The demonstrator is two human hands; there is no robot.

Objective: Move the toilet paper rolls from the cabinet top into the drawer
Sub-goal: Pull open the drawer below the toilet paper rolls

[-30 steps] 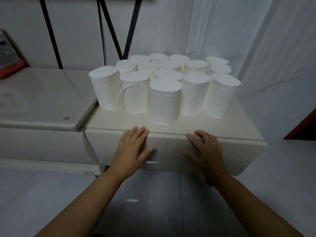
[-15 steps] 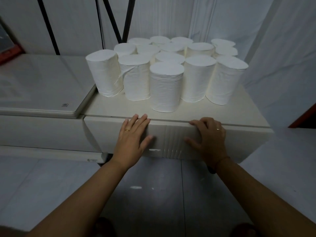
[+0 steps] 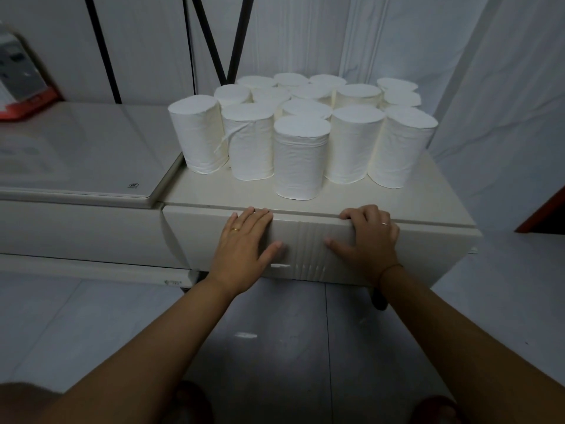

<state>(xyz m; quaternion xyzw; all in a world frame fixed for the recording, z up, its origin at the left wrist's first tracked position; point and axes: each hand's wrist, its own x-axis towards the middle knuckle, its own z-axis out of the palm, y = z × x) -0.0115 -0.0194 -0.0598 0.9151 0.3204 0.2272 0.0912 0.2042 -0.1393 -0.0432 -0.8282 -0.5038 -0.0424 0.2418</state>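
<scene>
**Drawer not yet open, every roll on top**

From where I sit, none of the real work is done. The toilet paper rolls stand upright in a tight cluster on the cabinet top, the nearest one just behind the front edge and the rest packed behind it toward the white curtain. I count well over a dozen, and I see none anywhere else. The drawer below that top looks closed: only a thin seam shows along its upper edge. So I judge this to be the opening step, with the whole transfer left to do.

My left hand lies flat against the drawer front, left of the ribbed centre strip. Its fingers are extended up to the seam and its thumb is splayed toward the middle; it grips nothing, only presses or rests. My right hand sits right of the ribbed strip. Its fingers are curled over the drawer's upper edge, hooked on the lip, and its thumb lies flat on the face below. That reads as a pulling hold on the drawer, though I cannot tell how deep the fingertips reach into the seam. Both forearms come up from below, roughly parallel, over the tiled floor in front of the cabinet.
</scene>
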